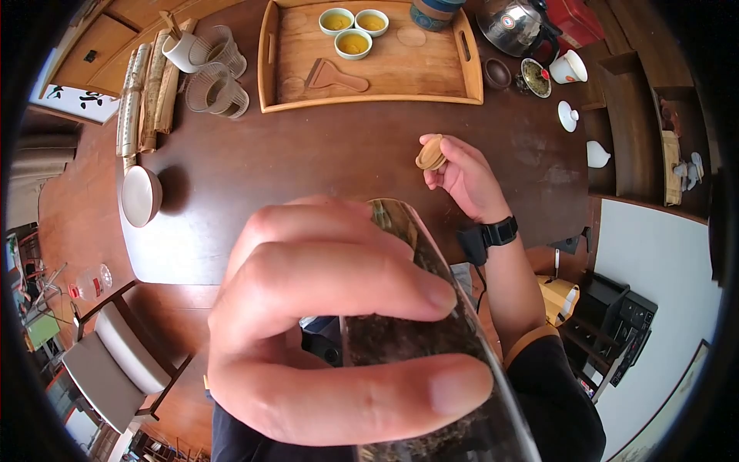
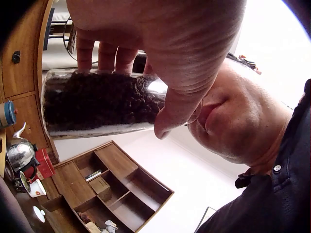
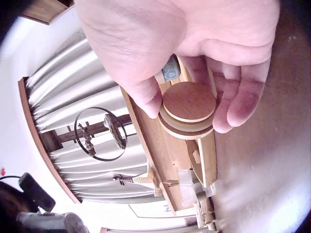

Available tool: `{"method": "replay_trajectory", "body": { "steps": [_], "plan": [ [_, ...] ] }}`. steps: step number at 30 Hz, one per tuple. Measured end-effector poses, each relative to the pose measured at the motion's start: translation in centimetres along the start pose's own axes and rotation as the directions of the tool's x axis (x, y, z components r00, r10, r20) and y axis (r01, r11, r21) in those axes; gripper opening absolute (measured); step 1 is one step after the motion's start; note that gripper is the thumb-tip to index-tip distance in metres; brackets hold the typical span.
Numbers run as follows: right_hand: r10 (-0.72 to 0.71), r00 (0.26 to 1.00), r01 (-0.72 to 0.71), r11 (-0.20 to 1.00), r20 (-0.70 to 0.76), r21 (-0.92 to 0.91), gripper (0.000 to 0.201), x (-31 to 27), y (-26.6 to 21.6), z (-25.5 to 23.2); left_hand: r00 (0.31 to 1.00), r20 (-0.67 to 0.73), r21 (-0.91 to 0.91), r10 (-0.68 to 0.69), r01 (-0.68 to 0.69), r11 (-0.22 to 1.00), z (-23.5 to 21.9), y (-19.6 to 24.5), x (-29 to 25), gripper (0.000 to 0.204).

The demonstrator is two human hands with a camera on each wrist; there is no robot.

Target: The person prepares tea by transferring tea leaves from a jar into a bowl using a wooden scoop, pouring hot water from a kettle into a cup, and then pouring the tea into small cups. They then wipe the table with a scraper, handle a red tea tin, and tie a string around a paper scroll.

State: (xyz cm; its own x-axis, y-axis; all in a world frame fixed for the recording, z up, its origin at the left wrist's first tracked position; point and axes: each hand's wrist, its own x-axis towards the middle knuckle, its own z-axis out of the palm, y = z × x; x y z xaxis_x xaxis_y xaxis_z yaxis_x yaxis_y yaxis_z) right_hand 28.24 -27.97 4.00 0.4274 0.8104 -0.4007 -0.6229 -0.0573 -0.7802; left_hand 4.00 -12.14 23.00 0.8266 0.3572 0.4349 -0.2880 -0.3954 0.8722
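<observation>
Close to the head camera, my left hand [image 1: 300,308] grips a clear glass jar [image 1: 416,339] filled with dark dried leaves that look like tea. In the left wrist view the jar [image 2: 102,102] is tilted right up at the person's face, its mouth end beside the nose and lips, with the thumb on one side and fingers on the other. Over the table's right part, my right hand [image 1: 468,181] pinches a round wooden lid [image 1: 431,153] between thumb and fingers. The lid [image 3: 189,102] shows a flat top and a stepped rim in the right wrist view.
On the brown table [image 1: 331,154], a wooden tray [image 1: 369,102] bears three filled tea cups [image 1: 353,44] and a wooden scraper-like tool [image 1: 336,77]. Glass cups [image 1: 218,91] and a white bowl [image 1: 142,196] stand left. A kettle [image 1: 512,27] and gaiwan lid [image 1: 568,116] are right.
</observation>
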Motion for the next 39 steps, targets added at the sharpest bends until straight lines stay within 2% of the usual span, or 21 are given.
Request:
{"method": "replay_trajectory", "body": {
  "steps": [9, 14, 16, 21, 25, 32, 39],
  "plan": [
    [-0.004, 0.999, 0.004, 1.0, -0.037, 0.008, 0.031, -0.1, 0.0, 0.3, 1.0, -0.021, -0.022, 0.0, 0.0, 1.0, -0.4, -0.4, 0.5, 0.028],
    [-0.018, 0.997, 0.017, 1.0, -0.08, -0.013, 0.037, -0.2, 0.2, 0.6, 0.988, -0.093, -0.039, 0.121, -0.125, 0.991, 0.3, -2.8, -0.2, 0.036],
    [-0.011, 0.997, 0.011, 1.0, -0.071, -0.006, 0.032, -0.2, 0.0, 0.7, 0.984, -0.1, -0.044, 0.148, -0.153, 0.987, 0.3, -3.6, -0.5, 0.039],
    [-0.019, 0.997, 0.019, 1.0, -0.071, -0.005, 0.029, -0.3, 0.2, 0.6, 0.99, -0.088, -0.053, 0.107, -0.112, 0.992, 0.0, -3.5, -1.1, 0.035],
    [-0.035, 0.996, 0.034, 0.999, -0.081, -0.015, 0.029, -0.3, 0.3, 0.8, 0.986, -0.149, -0.056, 0.077, -0.086, 0.995, 0.7, -2.2, -1.2, 0.031],
    [-0.039, 0.995, 0.037, 0.999, -0.087, -0.028, 0.031, -1.1, 0.1, 1.5, 0.999, -0.01, -0.038, 0.039, -0.039, 0.998, -1.2, -0.5, -1.0, 0.023],
    [-0.1, 0.995, 0.1, 0.995, -0.003, -0.024, 0.031, -3.1, -2.4, 5.2, 0.998, -0.033, -0.028, 0.062, -0.063, 0.998, -1.2, -0.7, -1.1, 0.023]
  ]
}}
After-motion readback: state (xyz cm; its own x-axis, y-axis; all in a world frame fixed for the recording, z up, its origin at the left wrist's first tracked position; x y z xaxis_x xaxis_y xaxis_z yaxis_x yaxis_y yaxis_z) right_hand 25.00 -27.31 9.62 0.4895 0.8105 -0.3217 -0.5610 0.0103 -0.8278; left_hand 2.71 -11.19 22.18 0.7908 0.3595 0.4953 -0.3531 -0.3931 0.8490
